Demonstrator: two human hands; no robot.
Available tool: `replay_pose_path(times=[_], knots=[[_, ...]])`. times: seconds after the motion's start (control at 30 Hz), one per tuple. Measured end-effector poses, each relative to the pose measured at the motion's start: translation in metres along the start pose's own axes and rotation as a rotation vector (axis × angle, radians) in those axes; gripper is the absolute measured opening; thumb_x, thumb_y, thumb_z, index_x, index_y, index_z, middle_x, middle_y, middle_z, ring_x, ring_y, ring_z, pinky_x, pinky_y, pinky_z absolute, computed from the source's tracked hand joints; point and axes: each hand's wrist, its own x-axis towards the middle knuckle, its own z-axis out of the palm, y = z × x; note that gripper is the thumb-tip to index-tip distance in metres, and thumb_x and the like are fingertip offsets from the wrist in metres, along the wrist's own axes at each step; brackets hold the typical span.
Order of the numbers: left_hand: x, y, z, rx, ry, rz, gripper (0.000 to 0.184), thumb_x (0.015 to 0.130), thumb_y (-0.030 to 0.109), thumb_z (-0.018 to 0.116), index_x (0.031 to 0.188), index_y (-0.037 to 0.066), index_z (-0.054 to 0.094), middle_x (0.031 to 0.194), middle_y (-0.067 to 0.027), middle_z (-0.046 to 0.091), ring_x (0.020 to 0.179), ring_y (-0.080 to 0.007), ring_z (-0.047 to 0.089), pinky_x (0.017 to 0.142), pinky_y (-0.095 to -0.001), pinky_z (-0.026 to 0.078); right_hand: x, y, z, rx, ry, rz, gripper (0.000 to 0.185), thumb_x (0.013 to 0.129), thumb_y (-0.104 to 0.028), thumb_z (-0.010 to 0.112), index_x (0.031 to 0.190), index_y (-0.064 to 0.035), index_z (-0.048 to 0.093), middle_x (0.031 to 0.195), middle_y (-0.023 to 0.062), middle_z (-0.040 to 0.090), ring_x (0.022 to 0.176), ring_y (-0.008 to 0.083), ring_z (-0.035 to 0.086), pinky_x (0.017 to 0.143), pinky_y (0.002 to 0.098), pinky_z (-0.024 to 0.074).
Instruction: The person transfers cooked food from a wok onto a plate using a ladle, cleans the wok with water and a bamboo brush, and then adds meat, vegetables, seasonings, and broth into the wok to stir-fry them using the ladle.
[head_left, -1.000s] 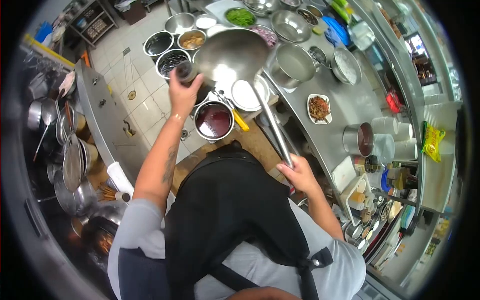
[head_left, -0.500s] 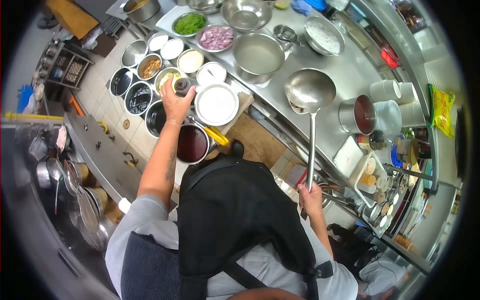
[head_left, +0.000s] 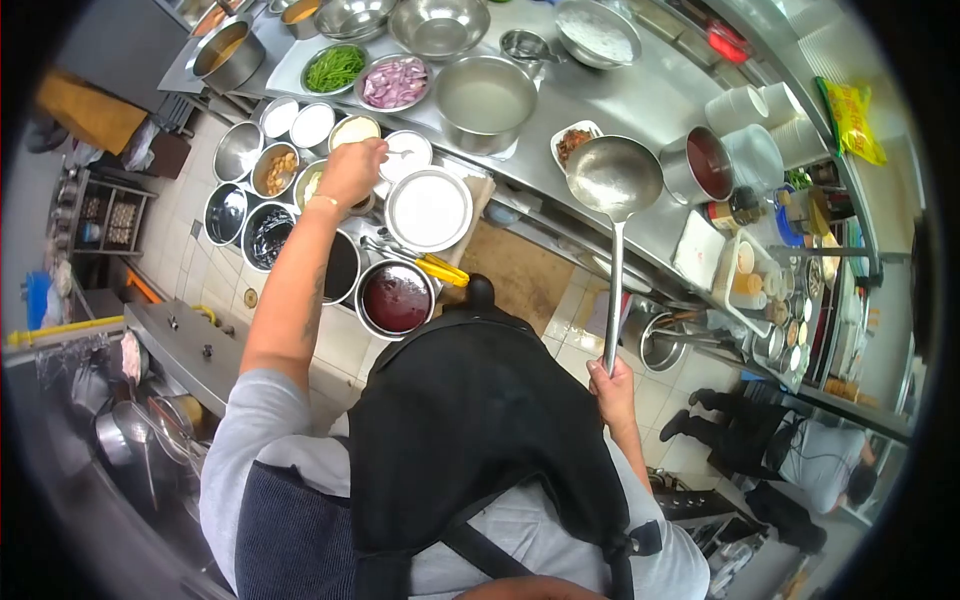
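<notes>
My right hand (head_left: 613, 390) is wrapped round the lower end of a long-handled metal ladle (head_left: 616, 178). The ladle's wide bowl hovers over the steel counter, overlapping a small white dish of reddish-brown bits (head_left: 570, 143). My left hand (head_left: 352, 172) reaches over the seasoning pots, fingers closed at the rim of a bowl of white powder (head_left: 408, 160). They pinch the handle of a small spoon (head_left: 400, 153) lying across that bowl. Beneath my left hand, a pot with yellowish contents (head_left: 312, 187) is partly hidden. A larger pot of white powder (head_left: 430, 208) stands beside it.
Yellow-handled tongs (head_left: 440, 269) lie by a pot of dark red sauce (head_left: 396, 298). On the counter are sliced red onions (head_left: 394, 82), chopped greens (head_left: 335, 69) and a large steel pot (head_left: 484, 100). Another person (head_left: 820, 460) is at the lower right.
My left hand has left the dark round container and moved to the spoon in the white powder, with its fingers closing. The ladle stays in my right hand. The view has shifted.
</notes>
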Motion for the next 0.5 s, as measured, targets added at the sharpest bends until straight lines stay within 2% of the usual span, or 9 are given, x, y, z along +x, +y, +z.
replay_pose_path(times=[0.07,0.13,0.23,0.27,0.3,0.33,0.4,0.43,0.5], knots=[[-0.005,-0.008,-0.012,0.047,0.048,-0.016,0.027,0.107,0.023,0.058,0.110,0.007,0.078,0.095,-0.0165,0.080,0.092,-0.0406,0.076,0.087,-0.0514,0.059,-0.012,-0.005,0.012,0.010,0.012,0.016,0.021,0.105,-0.012,0.069,0.090,-0.0084,0.055,0.059,-0.0021,0.052,0.042,0.0086,0.044,0.039,0.0278,0.0358],[0.001,-0.034,-0.012,-0.103,0.173,-0.076,0.028,0.108,0.024,0.057,0.112,0.005,0.078,0.097,-0.0141,0.081,0.094,-0.0388,0.077,0.088,-0.0494,0.059,-0.025,-0.012,0.021,0.015,0.022,0.031,0.022,0.105,-0.013,0.069,0.089,-0.0085,0.054,0.058,-0.0025,0.051,0.041,0.0083,0.043,0.039,0.0277,0.0356],[0.016,-0.048,-0.007,-0.114,0.162,-0.146,0.031,0.108,0.025,0.055,0.113,0.005,0.078,0.099,-0.0130,0.082,0.098,-0.0357,0.077,0.091,-0.0476,0.059,-0.042,-0.022,0.033,0.022,0.018,0.063,0.011,0.106,-0.011,0.064,0.099,-0.0071,0.057,0.058,-0.0037,0.048,0.042,0.0079,0.041,0.040,0.0268,0.0372],[0.021,-0.051,-0.003,-0.129,0.170,-0.183,0.032,0.108,0.025,0.055,0.112,0.005,0.078,0.098,-0.0130,0.082,0.098,-0.0352,0.077,0.092,-0.0473,0.059,-0.049,-0.029,0.035,0.024,-0.022,0.057,0.010,0.107,-0.009,0.060,0.116,-0.0057,0.058,0.061,-0.0031,0.048,0.044,0.0079,0.042,0.041,0.0262,0.0385],[0.026,-0.054,0.002,-0.135,0.172,-0.180,0.032,0.108,0.025,0.055,0.112,0.005,0.078,0.098,-0.0130,0.082,0.098,-0.0352,0.077,0.092,-0.0473,0.059,-0.056,-0.037,0.037,0.026,-0.064,0.049,0.027,0.107,-0.006,0.056,0.134,-0.0044,0.058,0.063,-0.0026,0.048,0.045,0.0080,0.042,0.042,0.0257,0.0398],[0.030,-0.060,0.011,-0.153,0.128,-0.163,0.032,0.108,0.025,0.054,0.110,0.005,0.079,0.097,-0.0125,0.082,0.097,-0.0347,0.077,0.092,-0.0465,0.058,-0.063,-0.049,0.043,0.022,-0.059,0.048,0.027,0.107,-0.006,0.056,0.134,-0.0044,0.058,0.063,-0.0026,0.048,0.045,0.0080,0.042,0.042,0.0257,0.0398],[0.032,-0.072,0.027,-0.179,0.085,-0.150,0.033,0.108,0.024,0.053,0.109,0.004,0.080,0.096,-0.0120,0.082,0.097,-0.0342,0.077,0.093,-0.0457,0.058,-0.078,-0.079,0.062,0.082,-0.139,-0.018,0.064,0.106,-0.001,0.048,0.168,-0.0094,0.033,0.070,-0.0005,0.050,0.048,0.0085,0.044,0.043,0.0255,0.0424],[0.032,-0.081,0.032,-0.227,0.100,-0.159,0.033,0.107,0.023,0.053,0.107,0.004,0.080,0.096,-0.0120,0.082,0.095,-0.0332,0.077,0.093,-0.0450,0.058,-0.083,-0.097,0.068,0.075,-0.136,-0.019,0.064,0.106,-0.001,0.048,0.168,-0.0094,0.033,0.070,-0.0005,0.050,0.048,0.0085,0.044,0.043,0.0255,0.0424],[0.026,-0.081,0.028,-0.405,0.127,-0.257,0.034,0.107,0.021,0.052,0.107,0.005,0.081,0.097,-0.0125,0.083,0.096,-0.0280,0.079,0.096,-0.0429,0.057,-0.087,-0.133,0.081,-0.015,-0.222,0.077,0.080,0.106,-0.001,0.048,0.176,-0.0153,0.012,0.075,0.0013,0.052,0.050,0.0089,0.046,0.043,0.0257,0.0434]])
